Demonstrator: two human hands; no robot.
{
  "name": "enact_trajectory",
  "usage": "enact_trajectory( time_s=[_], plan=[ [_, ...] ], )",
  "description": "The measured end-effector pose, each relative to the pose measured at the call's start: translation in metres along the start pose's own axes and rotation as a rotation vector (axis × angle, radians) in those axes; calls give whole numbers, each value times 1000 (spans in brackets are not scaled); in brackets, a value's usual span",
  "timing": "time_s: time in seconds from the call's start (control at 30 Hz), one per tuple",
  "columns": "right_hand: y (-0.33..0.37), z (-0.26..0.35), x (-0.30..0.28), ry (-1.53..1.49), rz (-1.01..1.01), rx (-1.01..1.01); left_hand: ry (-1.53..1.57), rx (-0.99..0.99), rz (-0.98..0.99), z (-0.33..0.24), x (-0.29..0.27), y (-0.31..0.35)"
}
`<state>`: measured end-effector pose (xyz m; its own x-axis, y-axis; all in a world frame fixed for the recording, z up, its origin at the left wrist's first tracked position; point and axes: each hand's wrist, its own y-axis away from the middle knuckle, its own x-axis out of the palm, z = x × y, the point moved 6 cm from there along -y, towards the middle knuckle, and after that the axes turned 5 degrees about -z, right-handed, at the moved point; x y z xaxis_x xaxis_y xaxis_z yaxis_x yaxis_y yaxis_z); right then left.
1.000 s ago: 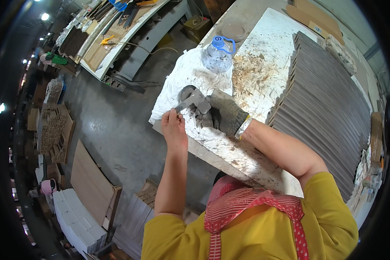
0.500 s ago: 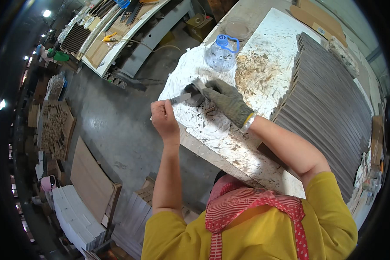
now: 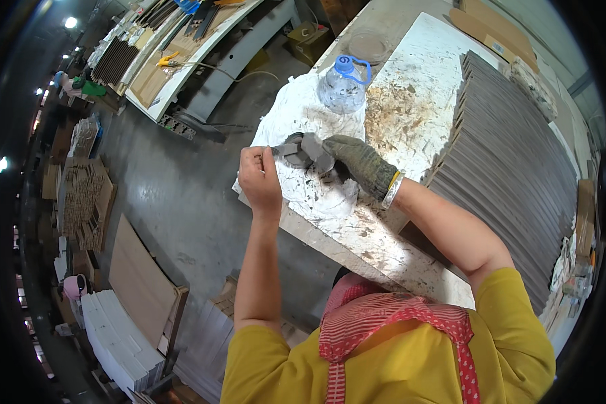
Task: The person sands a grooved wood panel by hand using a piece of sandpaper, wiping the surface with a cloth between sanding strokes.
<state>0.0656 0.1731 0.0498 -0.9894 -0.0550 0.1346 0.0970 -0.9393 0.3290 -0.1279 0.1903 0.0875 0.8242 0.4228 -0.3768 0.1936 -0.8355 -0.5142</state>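
My bare left hand (image 3: 258, 176) pinches one end of a flat, narrow metal scraper (image 3: 285, 149). The scraper's far end reaches over a small dark round tub (image 3: 297, 159) on the white-covered bench corner. My right hand (image 3: 361, 161), in a dirty grey-green glove, grips a small grey flat piece (image 3: 318, 153) by its right side. This piece is tilted over the tub's right part and hides some of it. The scraper's tip lies close to the piece; whether they touch I cannot tell. Behind them stands a clear plastic bottle (image 3: 342, 91) with a blue cap and handle loop.
Long grey strips (image 3: 512, 175) lie in a wide row on the right of the stained bench (image 3: 400, 124). A cardboard box (image 3: 495, 34) is at the back. Leftward, across the grey floor (image 3: 175, 202), are another workbench (image 3: 202, 87), a brown board (image 3: 141, 283) and white stacked panels (image 3: 118, 337).
My right hand has drawn slightly right, and the grey piece now shows its broad face. My left hand has shifted a little right and up, bringing the scraper toward the piece.
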Motion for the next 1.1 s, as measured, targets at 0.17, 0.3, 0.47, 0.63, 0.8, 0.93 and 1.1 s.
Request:
enact_trajectory(
  time_s=[0.17, 0.3, 0.47, 0.63, 0.8, 0.93, 1.1],
  plan=[
    [3, 39, 10, 844, -190, -856, -119, 348, 25, -26, 16, 1],
    [-5, 12, 34, 953, -60, -804, -155, 108, 59, -16, 13, -10],
    [14, -20, 19, -290, 278, -1, -145, 38, 173, -1, 7, -14],
    [89, -14, -38, -853, 227, 53, -412, 574, 238, -28, 39, -6],
    [167, -21, -108, -994, 120, 44, 10, 232, 428, -95, 83, 34],
    [215, -48, -165, -1163, -7, -75, 178, 250, 712, -122, 187, 78],
    [298, -57, -247, -1209, -118, -351, 187, 206, 709, -129, 285, 79]
  ],
)
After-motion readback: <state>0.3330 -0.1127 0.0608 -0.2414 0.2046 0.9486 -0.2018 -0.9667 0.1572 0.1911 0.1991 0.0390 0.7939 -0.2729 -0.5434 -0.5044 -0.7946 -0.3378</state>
